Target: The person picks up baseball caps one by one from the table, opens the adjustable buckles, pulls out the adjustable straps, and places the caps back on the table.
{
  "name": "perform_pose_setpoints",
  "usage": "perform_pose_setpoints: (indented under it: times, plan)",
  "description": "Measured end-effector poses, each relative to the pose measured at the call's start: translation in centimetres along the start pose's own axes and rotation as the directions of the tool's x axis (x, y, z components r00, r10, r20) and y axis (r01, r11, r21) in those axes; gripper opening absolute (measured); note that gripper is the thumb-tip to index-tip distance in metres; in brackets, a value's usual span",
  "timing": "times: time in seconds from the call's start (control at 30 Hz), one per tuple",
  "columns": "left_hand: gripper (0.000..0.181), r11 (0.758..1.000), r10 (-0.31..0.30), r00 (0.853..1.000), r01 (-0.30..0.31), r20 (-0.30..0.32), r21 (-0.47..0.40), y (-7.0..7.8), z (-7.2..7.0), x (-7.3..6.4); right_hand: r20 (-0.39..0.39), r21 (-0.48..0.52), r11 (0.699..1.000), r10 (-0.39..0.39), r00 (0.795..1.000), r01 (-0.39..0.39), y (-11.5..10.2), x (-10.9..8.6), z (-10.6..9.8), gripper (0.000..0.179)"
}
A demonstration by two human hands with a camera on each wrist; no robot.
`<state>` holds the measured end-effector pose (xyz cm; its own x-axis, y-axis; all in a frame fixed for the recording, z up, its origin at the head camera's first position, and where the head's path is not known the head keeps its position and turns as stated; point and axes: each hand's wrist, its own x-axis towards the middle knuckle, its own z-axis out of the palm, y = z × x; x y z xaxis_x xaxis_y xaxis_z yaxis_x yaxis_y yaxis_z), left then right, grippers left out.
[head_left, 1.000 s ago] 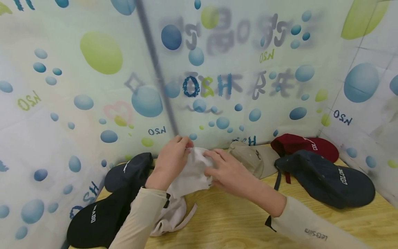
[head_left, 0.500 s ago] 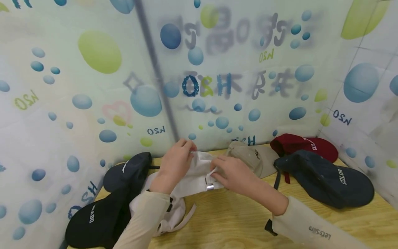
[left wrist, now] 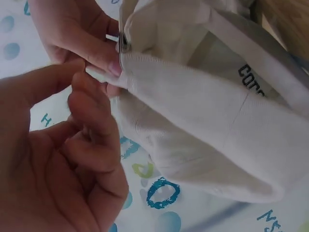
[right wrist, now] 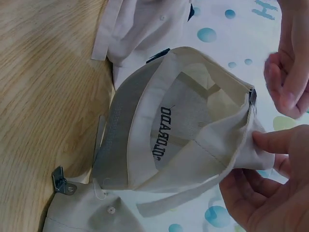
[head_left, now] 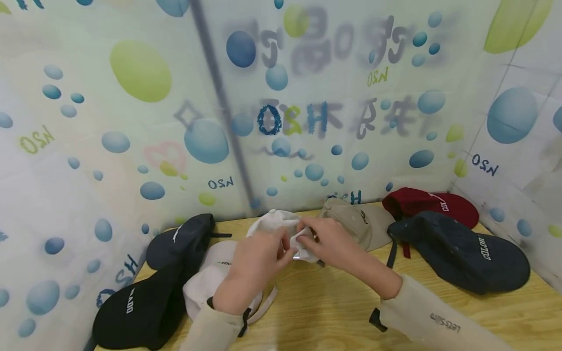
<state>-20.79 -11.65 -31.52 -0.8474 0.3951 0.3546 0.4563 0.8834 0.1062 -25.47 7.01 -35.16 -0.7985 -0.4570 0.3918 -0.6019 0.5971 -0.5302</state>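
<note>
An off-white baseball cap is held up over the table with its opening showing; dark lettering inside reads through in the right wrist view. My right hand pinches the cap's back edge between thumb and fingers, beside a small metal buckle. Close to that edge is my left hand, its fingers loosely bent. The right wrist view shows a gap between the left hand and the cap. A loose strap hangs from the cap's side.
Pale caps lie at the near left, beside a black cap and a navy cap. Rightward on the wooden table sit a beige cap, a red cap and a navy cap. A patterned curtain stands behind.
My left hand has let go of the off-white cap's far edge and come down toward the buckle. The cap has turned, so its crown button shows. My right hand keeps hold of it.
</note>
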Motion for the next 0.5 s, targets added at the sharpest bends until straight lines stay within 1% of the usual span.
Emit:
perform_pose_setpoints:
  times: [0.07,0.13,0.23,0.37,0.43,0.5]
  plan:
    - [0.026,1.0,-0.017,0.999,0.017,0.04,-0.011,0.2,0.2,-0.2,-0.002,0.002,1.0,0.006,1.0,-0.006,0.1,0.0,0.1,0.006]
    - [0.028,0.999,-0.042,0.998,0.043,0.056,-0.013,0.2,0.6,-0.4,-0.007,0.002,1.0,0.006,1.0,-0.006,0.1,0.0,0.2,0.007]
    - [0.032,0.998,-0.062,0.998,0.062,0.021,0.017,0.3,1.4,-0.6,-0.017,0.016,1.0,0.01,1.0,-0.01,0.1,0.1,0.5,0.006]
    - [0.034,0.996,-0.066,0.995,0.069,-0.069,0.056,0.1,2.4,-0.6,-0.03,0.075,0.997,0.025,0.999,-0.023,0.1,0.1,0.9,0.007]
    - [0.034,0.996,-0.076,0.993,0.08,-0.087,0.048,0.0,2.9,-0.6,-0.033,0.118,0.993,0.035,0.999,-0.031,0.2,0.1,1.2,0.007]
    - [0.033,0.995,-0.101,0.991,0.103,-0.084,0.016,-0.2,3.2,-0.5,-0.029,0.165,0.985,0.05,0.998,-0.045,0.2,0.1,1.5,0.006]
